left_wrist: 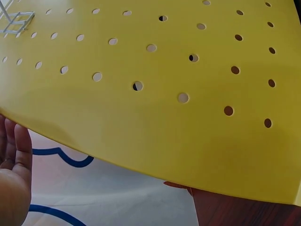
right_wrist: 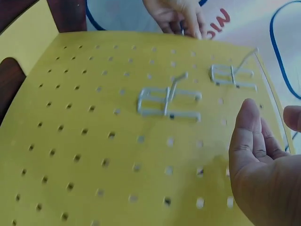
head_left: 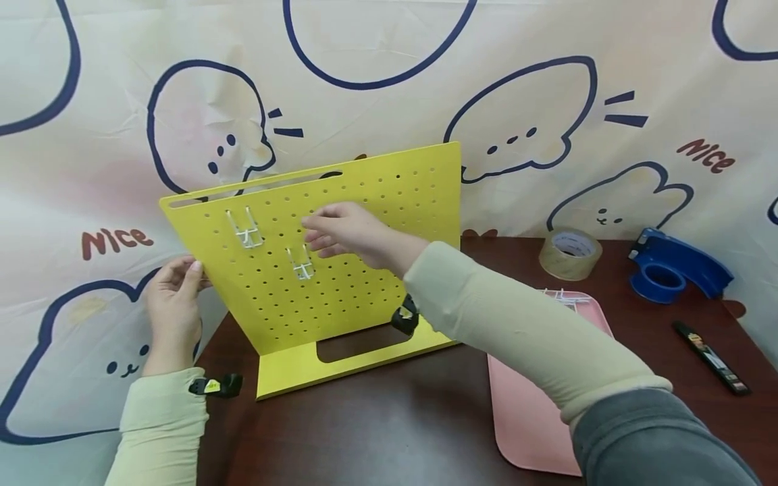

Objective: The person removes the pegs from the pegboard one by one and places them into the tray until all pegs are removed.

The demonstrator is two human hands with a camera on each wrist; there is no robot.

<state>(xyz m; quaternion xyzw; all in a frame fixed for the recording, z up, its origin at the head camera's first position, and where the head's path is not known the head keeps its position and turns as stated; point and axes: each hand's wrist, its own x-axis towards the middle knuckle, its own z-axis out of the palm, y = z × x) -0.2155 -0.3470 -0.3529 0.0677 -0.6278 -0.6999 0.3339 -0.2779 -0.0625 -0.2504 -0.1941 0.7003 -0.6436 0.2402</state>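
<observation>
A yellow pegboard (head_left: 377, 223) stands on its base on the dark table. Two white wire hooks hang on it: the upper-left hook (head_left: 246, 233) and, lower and to its right, the second hook (head_left: 300, 264). At the board's left edge, my left hand (head_left: 175, 304) holds it with its fingertips, the fingers (left_wrist: 22, 146) partly behind the edge. My right hand (head_left: 349, 233) is in front of the board, just above and right of the second hook. Its fingers (right_wrist: 247, 132) are extended together, thumb apart, with nothing between them.
To the right, partly behind my right sleeve, lies a pink tray (head_left: 529, 422) with white wire hooks (head_left: 565, 297) at its far end. Farther right are a roll of clear tape (head_left: 570, 254), a blue tape dispenser (head_left: 681, 266) and a black pen-shaped item (head_left: 711, 358). A printed cloth (head_left: 389, 40) hangs behind.
</observation>
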